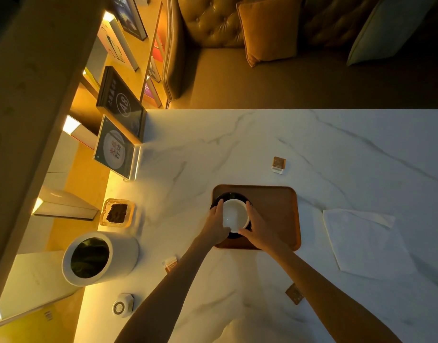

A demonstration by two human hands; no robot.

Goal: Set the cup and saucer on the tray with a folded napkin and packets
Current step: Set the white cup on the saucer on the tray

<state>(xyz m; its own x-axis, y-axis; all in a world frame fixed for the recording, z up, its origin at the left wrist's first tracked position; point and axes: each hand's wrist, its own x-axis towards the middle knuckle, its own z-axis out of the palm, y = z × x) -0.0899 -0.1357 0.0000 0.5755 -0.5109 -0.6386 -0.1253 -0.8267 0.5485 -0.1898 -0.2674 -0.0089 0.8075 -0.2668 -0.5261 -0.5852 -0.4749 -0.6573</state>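
Cupping a white cup (pixel 235 215) from both sides, the left hand (pixel 216 225) and right hand (pixel 258 229) curl their fingers round it. It sits on a black saucer (pixel 231 195) at the left end of a wooden tray (pixel 278 211). A folded napkin (pixel 364 241) lies on the marble table (pixel 336 144) right of the tray. One packet (pixel 279 165) lies beyond it.

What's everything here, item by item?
tray: 1, brown, table centre
saucer: 1, dark, on tray's left part
cup: 1, white, on saucer
napkin: 1, white, on table right of tray
packets: 3, brown-white, on table off the tray
table: 1, white marble, under everything
canister: 1, white, dark contents, left
glass dish: 1, amber, brown contents, beyond canister
round gadget: 1, white, near-left
signs: 2, dark, table's far-left edge
sofa: 1, tan, beyond table
left hand: 1, grips cup's left side
right hand: 1, grips cup's right side
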